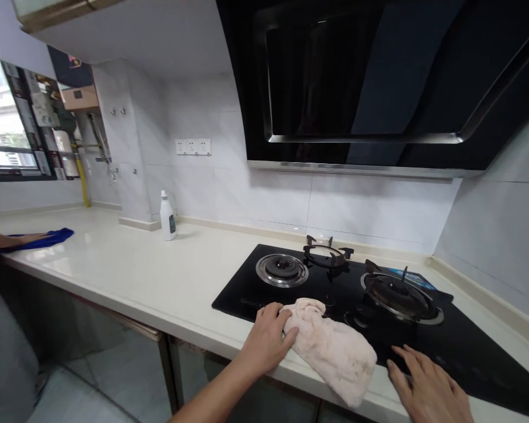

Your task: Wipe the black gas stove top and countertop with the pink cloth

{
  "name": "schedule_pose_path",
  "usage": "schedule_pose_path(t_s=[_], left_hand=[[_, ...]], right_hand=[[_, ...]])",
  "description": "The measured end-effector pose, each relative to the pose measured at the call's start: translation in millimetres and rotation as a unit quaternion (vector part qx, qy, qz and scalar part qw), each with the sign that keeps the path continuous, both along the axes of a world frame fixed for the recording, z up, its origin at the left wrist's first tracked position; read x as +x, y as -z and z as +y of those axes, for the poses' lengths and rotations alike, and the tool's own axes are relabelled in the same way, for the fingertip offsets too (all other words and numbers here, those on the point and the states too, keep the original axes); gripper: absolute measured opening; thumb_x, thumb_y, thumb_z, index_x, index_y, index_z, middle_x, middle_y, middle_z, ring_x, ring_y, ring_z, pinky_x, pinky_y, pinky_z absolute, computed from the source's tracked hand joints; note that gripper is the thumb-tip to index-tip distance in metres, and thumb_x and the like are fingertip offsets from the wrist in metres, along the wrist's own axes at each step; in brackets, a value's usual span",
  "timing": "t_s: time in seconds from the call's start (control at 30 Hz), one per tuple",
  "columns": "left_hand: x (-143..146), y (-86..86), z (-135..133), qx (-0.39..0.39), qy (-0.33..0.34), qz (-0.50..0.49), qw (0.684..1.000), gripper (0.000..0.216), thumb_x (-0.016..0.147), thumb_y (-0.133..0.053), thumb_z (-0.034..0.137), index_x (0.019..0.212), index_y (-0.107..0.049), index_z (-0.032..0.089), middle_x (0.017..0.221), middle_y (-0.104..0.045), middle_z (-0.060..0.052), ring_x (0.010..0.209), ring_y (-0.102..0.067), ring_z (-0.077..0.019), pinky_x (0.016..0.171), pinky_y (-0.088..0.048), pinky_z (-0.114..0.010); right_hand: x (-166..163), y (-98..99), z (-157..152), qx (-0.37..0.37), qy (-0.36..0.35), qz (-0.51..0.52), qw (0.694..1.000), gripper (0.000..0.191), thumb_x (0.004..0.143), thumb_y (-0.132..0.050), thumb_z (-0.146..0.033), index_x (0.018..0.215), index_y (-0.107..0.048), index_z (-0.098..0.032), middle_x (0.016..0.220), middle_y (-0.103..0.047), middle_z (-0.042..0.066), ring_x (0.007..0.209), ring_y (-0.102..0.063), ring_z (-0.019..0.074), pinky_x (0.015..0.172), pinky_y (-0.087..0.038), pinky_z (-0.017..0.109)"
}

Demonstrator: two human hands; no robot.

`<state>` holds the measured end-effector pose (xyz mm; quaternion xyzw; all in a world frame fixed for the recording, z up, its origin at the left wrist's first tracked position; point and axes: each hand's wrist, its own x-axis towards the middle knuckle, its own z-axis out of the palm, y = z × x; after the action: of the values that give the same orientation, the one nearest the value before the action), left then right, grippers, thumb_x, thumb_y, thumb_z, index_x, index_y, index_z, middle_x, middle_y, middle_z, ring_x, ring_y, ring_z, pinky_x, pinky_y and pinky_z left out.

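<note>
My left hand (270, 336) is closed on the left end of a pale pink cloth (332, 349), which is bunched, lightly stained and lies across the front edge of the black gas hob (235, 299). Just right of the cloth, my right hand (429, 385) is open, its fingers spread over the hob's front edge and holding nothing. The left burner (282, 269) has no pan support on it. A dark pan support (326, 256) sits towards the back of the hob. Another support partly covers the right burner (399, 294).
A white bottle (167, 218) stands on the cream countertop (127, 258) near the wall. At far left, another person's hand (9, 239) presses a blue cloth (55, 236) on the counter. The black range hood (317, 88) overhangs the hob. Wall sockets (193, 147) are behind.
</note>
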<state>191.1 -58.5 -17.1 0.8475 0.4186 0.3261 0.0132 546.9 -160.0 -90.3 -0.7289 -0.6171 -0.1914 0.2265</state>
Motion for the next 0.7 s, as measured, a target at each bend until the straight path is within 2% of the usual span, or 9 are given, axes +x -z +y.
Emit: schedule_pose_path(t_s=[0.1, 0.17, 0.23, 0.4, 0.5, 0.6, 0.7], left_hand=[[2, -1.7, -1, -0.003, -0.010, 0.049, 0.999, 0.030, 0.095, -0.056, 0.034, 0.122, -0.061, 0.022, 0.124, -0.060, -0.011, 0.121, -0.053, -0.0286, 0.105, -0.043, -0.048], [2, -3.0, -1, -0.011, -0.014, 0.071, 0.997, 0.031, 0.096, -0.055, 0.035, 0.123, -0.061, 0.021, 0.124, -0.060, -0.012, 0.120, -0.053, -0.0291, 0.104, -0.043, -0.049], [1, -3.7, -1, -0.018, -0.003, 0.063, 0.998, 0.031, 0.095, -0.056, 0.034, 0.124, -0.061, 0.022, 0.125, -0.059, -0.011, 0.121, -0.053, -0.0285, 0.105, -0.043, -0.049], [-2, -0.7, 0, -0.054, -0.008, -0.070, 0.996, 0.026, 0.095, -0.057, 0.030, 0.120, -0.063, 0.024, 0.123, -0.062, -0.007, 0.120, -0.056, -0.0242, 0.108, -0.044, -0.043], [-5, -0.6, 0, -0.045, -0.004, -0.053, 0.998, 0.028, 0.095, -0.057, 0.032, 0.121, -0.064, 0.024, 0.130, -0.060, -0.009, 0.125, -0.054, -0.0271, 0.109, -0.044, -0.048], [-3, -6.8, -4, -0.021, -0.002, -0.049, 0.999, 0.033, 0.091, -0.061, 0.031, 0.122, -0.065, 0.023, 0.140, -0.054, -0.013, 0.135, -0.047, -0.0317, 0.111, -0.042, -0.053], [18, -17.3, -18, 0.002, 0.025, -0.062, 0.998, 0.036, 0.090, -0.064, 0.035, 0.124, -0.065, 0.024, 0.144, -0.052, -0.013, 0.139, -0.042, -0.0327, 0.114, -0.037, -0.056]], right_hand=[[5, 2.3, 0, -0.031, -0.051, -0.019, 0.998, 0.044, 0.078, -0.048, -0.054, 0.108, -0.074, -0.033, 0.136, -0.063, 0.010, 0.134, -0.049, 0.0402, 0.098, -0.045, 0.060], [7, 2.9, 1, -0.034, -0.058, -0.021, 0.997, 0.042, 0.075, -0.051, -0.054, 0.105, -0.075, -0.035, 0.132, -0.065, 0.011, 0.132, -0.050, 0.0418, 0.096, -0.046, 0.061], [8, 2.3, 2, -0.024, -0.039, -0.011, 0.999, 0.046, 0.078, -0.047, -0.053, 0.110, -0.074, -0.033, 0.129, -0.067, 0.011, 0.127, -0.055, 0.0407, 0.095, -0.048, 0.060], [0, -5.3, 3, 0.014, 0.003, 0.014, 1.000, 0.049, 0.089, -0.038, -0.052, 0.117, -0.071, -0.030, 0.129, -0.067, 0.011, 0.121, -0.060, 0.0349, 0.097, -0.048, 0.054], [-7, -11.3, 0, 0.028, 0.030, 0.033, 0.999, 0.052, 0.093, -0.033, -0.055, 0.123, -0.068, -0.030, 0.130, -0.065, 0.010, 0.119, -0.060, 0.0336, 0.097, -0.046, 0.054], [-10, -13.4, -3, 0.026, -0.001, 0.039, 0.999, 0.053, 0.094, -0.031, -0.053, 0.127, -0.065, -0.029, 0.134, -0.062, 0.010, 0.125, -0.056, 0.0323, 0.100, -0.045, 0.052], [-10, -11.8, -3, 0.026, -0.022, 0.043, 0.998, 0.052, 0.094, -0.031, -0.048, 0.124, -0.066, -0.027, 0.133, -0.063, 0.011, 0.128, -0.054, 0.0318, 0.101, -0.044, 0.050]])
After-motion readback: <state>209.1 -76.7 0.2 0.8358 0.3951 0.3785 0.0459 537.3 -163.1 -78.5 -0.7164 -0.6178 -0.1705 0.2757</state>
